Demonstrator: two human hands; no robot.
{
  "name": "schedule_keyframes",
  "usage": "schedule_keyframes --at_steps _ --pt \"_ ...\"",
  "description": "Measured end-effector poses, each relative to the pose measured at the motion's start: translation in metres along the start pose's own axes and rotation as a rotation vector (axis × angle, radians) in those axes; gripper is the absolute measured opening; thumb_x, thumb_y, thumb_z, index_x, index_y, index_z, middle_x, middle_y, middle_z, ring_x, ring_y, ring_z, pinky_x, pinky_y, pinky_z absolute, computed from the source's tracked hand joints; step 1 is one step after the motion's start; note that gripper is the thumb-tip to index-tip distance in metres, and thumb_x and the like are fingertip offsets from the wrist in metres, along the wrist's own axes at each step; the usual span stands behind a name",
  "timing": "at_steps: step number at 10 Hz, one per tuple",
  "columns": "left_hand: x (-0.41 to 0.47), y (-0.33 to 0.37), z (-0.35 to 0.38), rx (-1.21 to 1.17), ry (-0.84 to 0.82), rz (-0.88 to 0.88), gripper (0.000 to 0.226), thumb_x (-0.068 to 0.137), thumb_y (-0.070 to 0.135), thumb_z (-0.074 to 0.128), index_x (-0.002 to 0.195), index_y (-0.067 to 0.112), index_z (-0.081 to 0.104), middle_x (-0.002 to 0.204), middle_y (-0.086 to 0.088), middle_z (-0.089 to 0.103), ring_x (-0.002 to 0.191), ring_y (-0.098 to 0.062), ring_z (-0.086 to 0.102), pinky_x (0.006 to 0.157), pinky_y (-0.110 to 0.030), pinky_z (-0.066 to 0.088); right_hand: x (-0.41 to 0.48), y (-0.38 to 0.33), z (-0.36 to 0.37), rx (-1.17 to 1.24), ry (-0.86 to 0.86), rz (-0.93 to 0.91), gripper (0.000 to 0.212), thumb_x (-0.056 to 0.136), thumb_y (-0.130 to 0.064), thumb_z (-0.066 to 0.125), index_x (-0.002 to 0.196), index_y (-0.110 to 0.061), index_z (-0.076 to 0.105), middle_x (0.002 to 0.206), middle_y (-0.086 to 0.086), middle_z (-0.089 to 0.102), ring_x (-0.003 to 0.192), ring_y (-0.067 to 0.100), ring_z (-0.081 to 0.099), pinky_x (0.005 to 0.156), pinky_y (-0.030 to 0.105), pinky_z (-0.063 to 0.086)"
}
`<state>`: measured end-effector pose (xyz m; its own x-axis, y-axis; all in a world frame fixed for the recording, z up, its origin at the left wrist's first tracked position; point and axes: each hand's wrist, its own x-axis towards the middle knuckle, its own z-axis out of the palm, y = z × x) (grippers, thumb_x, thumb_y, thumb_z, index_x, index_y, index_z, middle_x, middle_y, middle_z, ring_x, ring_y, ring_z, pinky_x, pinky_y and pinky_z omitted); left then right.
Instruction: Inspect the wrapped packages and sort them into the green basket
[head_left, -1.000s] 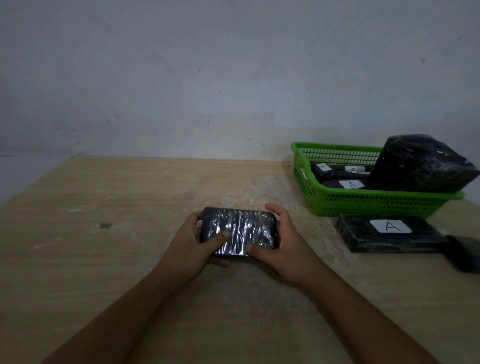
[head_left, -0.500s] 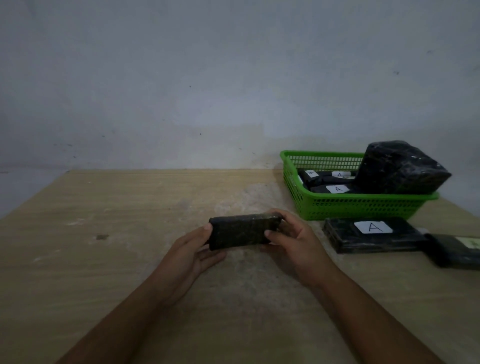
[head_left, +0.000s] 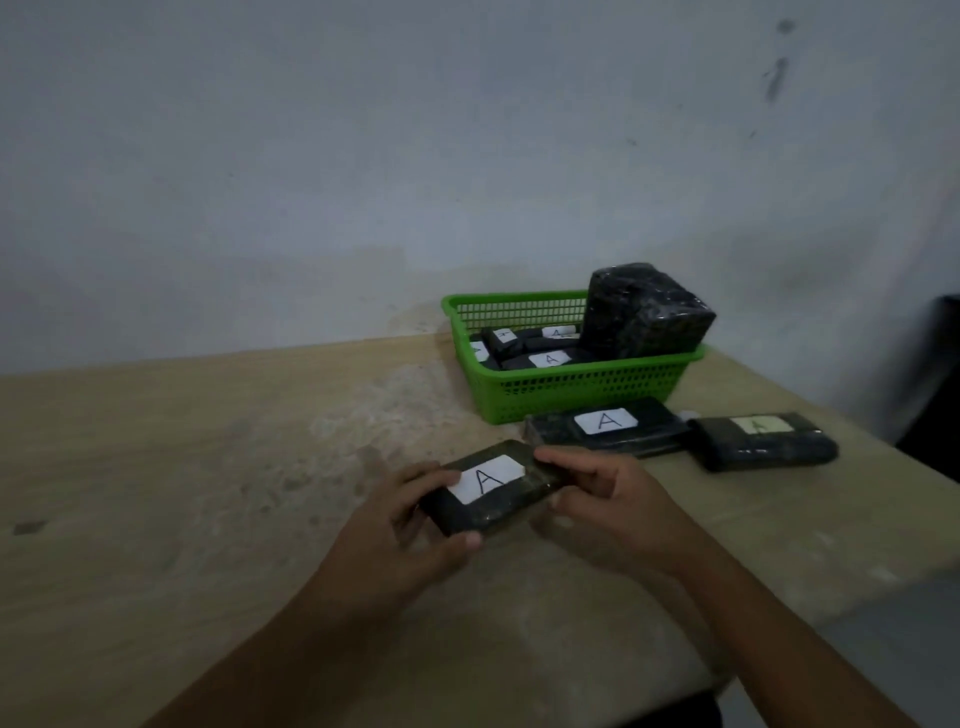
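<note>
**Label side up**

The packet (head_left: 493, 488), on edge half a second ago, is now turned flat so its white "A" label faces up. The left hand (head_left: 400, 525) and right hand (head_left: 602, 499) clamp its two ends just above the desk (head_left: 182, 467), near the front edge. The basket (head_left: 571, 387) sits toward the far right corner, holding labelled packets and a large block (head_left: 644, 312); two more packets (head_left: 605, 426) lie just before it.

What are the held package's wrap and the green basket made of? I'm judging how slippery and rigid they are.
The held package, in both the left hand and the right hand, looks wrapped in dark, glossy plastic film: it is wrinkled, with faint sheen. Its white label looks like matte paper. The green basket appears to be moulded plastic, judging by its uniform colour and lattice walls.
</note>
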<state>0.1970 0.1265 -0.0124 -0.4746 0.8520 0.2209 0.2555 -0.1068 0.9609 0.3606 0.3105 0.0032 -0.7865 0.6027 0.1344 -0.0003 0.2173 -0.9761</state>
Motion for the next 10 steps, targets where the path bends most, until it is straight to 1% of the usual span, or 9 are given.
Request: schedule_keyframes --at_steps 1,2,3,4,5,6,8,9,10 --pt "0.013 0.006 0.040 0.121 -0.016 -0.046 0.067 0.046 0.043 0.092 0.105 0.035 0.061 0.119 0.018 0.060 0.109 0.009 0.058 0.092 -0.013 0.049 -0.018 0.010 -0.047 -0.099 0.100 -0.046 0.047 0.072 -0.003 0.080 0.113 -0.020 0.068 0.119 0.000 0.070 0.104 0.005 0.067 0.092 0.020 0.051" --pt "0.022 0.008 0.067 0.248 -0.013 -0.021 0.068 0.042 0.051 0.089 0.100 0.037 0.057 0.114 0.018 0.060 0.102 -0.001 0.061 0.087 -0.023 0.051 -0.031 0.018 -0.073 -0.096 0.168 -0.029 0.050 0.065 -0.011 0.081 0.114 -0.016 0.069 0.114 -0.001 0.073 0.100 0.006 0.069 0.089 0.020 0.053" --pt "0.034 0.010 0.099 0.360 -0.047 0.042 0.065 0.049 0.051 0.086 0.105 0.037 0.056 0.114 0.019 0.052 0.109 -0.007 0.049 0.092 -0.025 0.044 -0.047 0.028 -0.103 -0.133 0.232 -0.001 0.052 0.061 -0.021 0.081 0.111 -0.020 0.069 0.104 -0.007 0.077 0.094 0.006 0.069 0.082 0.019 0.055" --pt "0.043 0.011 0.118 0.456 -0.096 0.128 0.066 0.057 0.050 0.084 0.113 0.035 0.054 0.115 0.024 0.044 0.118 -0.006 0.039 0.095 -0.019 0.036 -0.054 0.032 -0.119 -0.306 0.286 -0.001 0.044 0.065 -0.022 0.083 0.107 -0.028 0.070 0.101 -0.011 0.076 0.086 -0.001 0.069 0.079 0.015 0.053" --pt "0.053 0.002 0.133 0.542 -0.160 0.189 0.066 0.064 0.054 0.078 0.121 0.032 0.053 0.125 0.024 0.043 0.125 -0.006 0.035 0.097 -0.014 0.029 -0.058 0.038 -0.133 -0.514 0.337 0.003 0.038 0.072 -0.019 0.083 0.107 -0.028 0.071 0.104 -0.016 0.071 0.089 -0.010 0.065 0.082 0.013 0.052" --pt "0.059 -0.006 0.138 0.583 -0.178 0.193 0.067 0.068 0.057 0.074 0.126 0.031 0.053 0.138 0.019 0.040 0.131 -0.005 0.032 0.101 -0.013 0.023 -0.060 0.043 -0.136 -0.569 0.350 0.012 0.037 0.075 -0.021 0.082 0.110 -0.025 0.071 0.103 -0.016 0.069 0.091 -0.014 0.063 0.079 0.003 0.047" --pt "0.063 -0.018 0.139 0.678 -0.179 0.200 0.072 0.079 0.055 0.064 0.141 0.025 0.042 0.151 0.013 0.027 0.139 -0.007 0.024 0.111 -0.017 0.019 -0.058 0.048 -0.129 -0.672 0.358 -0.009 0.040 0.079 -0.030 0.077 0.117 -0.022 0.070 0.108 -0.010 0.067 0.096 0.001 0.063 0.077 -0.004 0.038" --pt "0.060 -0.019 0.140 0.697 -0.177 0.210 0.072 0.084 0.053 0.058 0.146 0.024 0.035 0.156 0.010 0.018 0.144 -0.009 0.020 0.115 -0.021 0.018 -0.058 0.046 -0.127 -0.709 0.383 -0.036 0.038 0.079 -0.030 0.078 0.115 -0.022 0.070 0.109 -0.014 0.064 0.098 0.002 0.061 0.079 -0.007 0.035" --pt "0.058 -0.015 0.136 0.679 -0.145 0.221 0.067 0.084 0.050 0.060 0.143 0.025 0.038 0.155 0.011 0.020 0.143 -0.007 0.021 0.111 -0.015 0.016 -0.058 0.045 -0.125 -0.704 0.443 -0.089 0.035 0.078 -0.029 0.078 0.112 -0.023 0.071 0.109 -0.018 0.064 0.100 -0.001 0.060 0.080 -0.006 0.035"
